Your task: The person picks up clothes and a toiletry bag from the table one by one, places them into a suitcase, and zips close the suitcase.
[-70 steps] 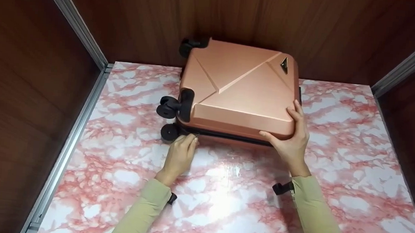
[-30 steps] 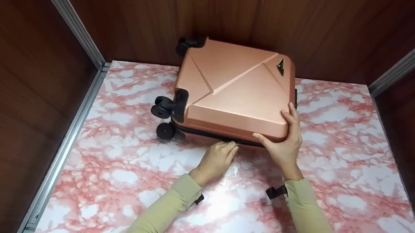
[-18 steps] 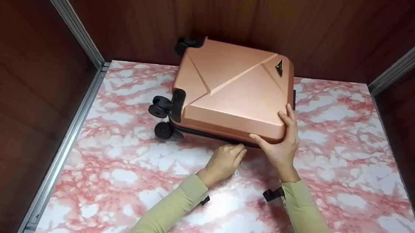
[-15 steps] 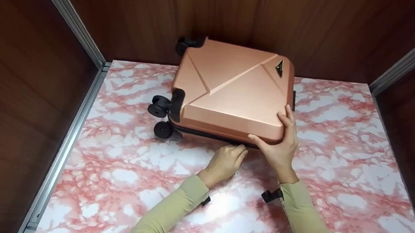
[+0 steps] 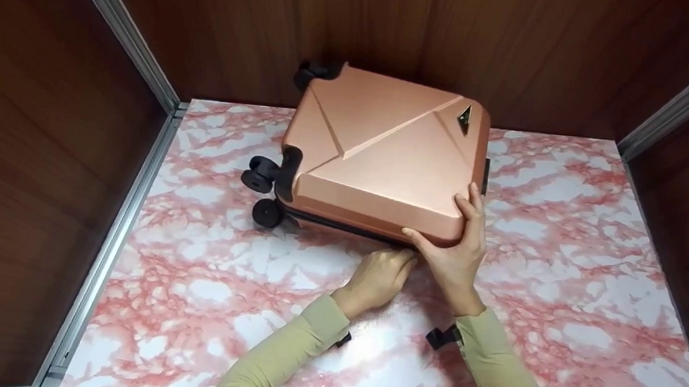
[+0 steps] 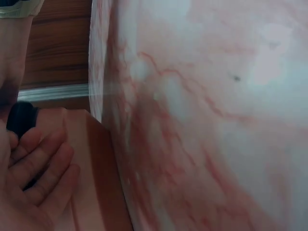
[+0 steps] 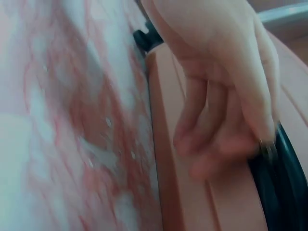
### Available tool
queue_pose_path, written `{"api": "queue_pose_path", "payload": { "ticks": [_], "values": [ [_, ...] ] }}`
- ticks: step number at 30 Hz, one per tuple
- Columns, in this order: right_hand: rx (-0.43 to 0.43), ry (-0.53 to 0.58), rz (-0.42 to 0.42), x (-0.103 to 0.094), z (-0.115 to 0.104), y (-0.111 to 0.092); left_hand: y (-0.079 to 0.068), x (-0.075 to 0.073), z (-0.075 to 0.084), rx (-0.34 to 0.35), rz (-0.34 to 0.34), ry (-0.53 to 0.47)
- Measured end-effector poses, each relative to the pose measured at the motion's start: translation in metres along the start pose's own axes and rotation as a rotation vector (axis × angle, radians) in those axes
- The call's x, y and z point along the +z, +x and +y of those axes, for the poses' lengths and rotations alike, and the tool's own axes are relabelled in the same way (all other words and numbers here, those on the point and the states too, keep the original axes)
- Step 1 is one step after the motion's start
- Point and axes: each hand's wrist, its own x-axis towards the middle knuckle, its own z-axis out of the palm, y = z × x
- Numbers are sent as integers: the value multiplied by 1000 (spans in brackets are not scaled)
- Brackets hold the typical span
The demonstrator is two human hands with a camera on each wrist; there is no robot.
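A rose-gold hard-shell suitcase lies flat on the marbled tabletop, its black wheels pointing left. Along its near side runs a black zipper. My left hand is at that zipper near the right front corner, fingertips bent together. In the right wrist view, a small metal zipper pull is pinched between fingertips beside the black zipper band. My right hand grips the right front corner, thumb on the near side and fingers round the right end. Curved fingers cover part of the shell in the left wrist view.
Dark wood panels enclose the back and both sides, with metal rails at the corners. The suitcase stands close to the back panel. Pink-and-white tabletop spreads out around it. Black camera mounts sit on both wrists.
My left hand has slid right along the zipper, from the wheel end to beside my right hand. The suitcase has shifted slightly left and turned, its right front corner coming nearer.
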Motion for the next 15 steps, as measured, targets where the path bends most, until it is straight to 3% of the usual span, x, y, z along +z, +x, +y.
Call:
{"api": "queue_pose_path", "payload": {
  "ticks": [7, 10, 15],
  "values": [
    [36, -26, -13, 0, -7, -3, -4, -1, -1, 12, -16, 49],
    [39, -45, -46, -5, 4, 0, -6, -4, -4, 27, -9, 70],
    [89, -120, -118, -21, 33, 33, -6, -10, -9, 63, -6, 81]
  ]
}}
